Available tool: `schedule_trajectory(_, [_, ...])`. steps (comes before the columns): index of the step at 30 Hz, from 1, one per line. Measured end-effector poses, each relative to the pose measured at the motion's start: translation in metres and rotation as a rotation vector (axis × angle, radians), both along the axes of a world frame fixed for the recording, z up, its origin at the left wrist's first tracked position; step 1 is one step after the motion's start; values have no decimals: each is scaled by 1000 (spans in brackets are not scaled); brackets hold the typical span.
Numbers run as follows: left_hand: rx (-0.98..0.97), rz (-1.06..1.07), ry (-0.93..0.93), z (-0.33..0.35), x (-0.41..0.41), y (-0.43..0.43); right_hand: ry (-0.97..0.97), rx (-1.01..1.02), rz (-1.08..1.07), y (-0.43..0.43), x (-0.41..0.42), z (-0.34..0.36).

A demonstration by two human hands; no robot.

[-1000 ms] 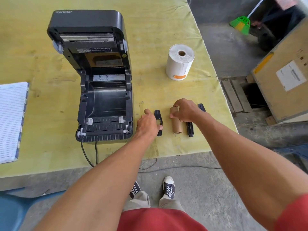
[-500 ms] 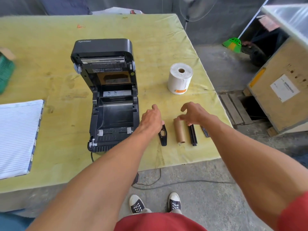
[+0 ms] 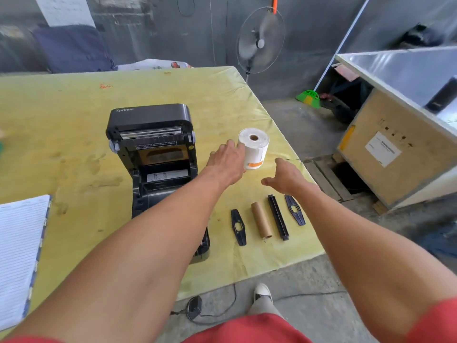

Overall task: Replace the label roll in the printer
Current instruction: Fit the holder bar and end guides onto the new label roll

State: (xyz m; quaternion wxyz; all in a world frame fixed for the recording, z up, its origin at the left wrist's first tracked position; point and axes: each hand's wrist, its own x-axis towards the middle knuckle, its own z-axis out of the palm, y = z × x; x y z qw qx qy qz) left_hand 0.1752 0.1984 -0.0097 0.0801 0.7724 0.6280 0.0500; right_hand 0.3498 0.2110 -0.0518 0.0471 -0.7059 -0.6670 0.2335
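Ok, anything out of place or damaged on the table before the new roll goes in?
Nothing serious. The printer stands lid-up; the empty core, spindle and two end guides lie in a neat row. The new roll stands upright and looks intact. Only oddity: what looks like a small tear in the yellow cover beside it.

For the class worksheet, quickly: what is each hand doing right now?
Left hand: open, fingers against the side of the label roll.
Right hand: open, holding nothing.
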Motion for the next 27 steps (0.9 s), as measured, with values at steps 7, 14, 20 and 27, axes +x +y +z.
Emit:
schedule_trajectory(7, [-11,-15,74,-7,19,50,43,-23,-18,32,11,-12])
schedule_trajectory(14, [-66,-27,128,-27,42,102,109,-51,1,82,26,-27])
schedule_trajectory(20, [-159,-8,202,-45,52,134,156,-81,72,109,32,-49])
schedule_trajectory(27, [-280,23,10,-51,54,152,270,-102,200,136,39,-60])
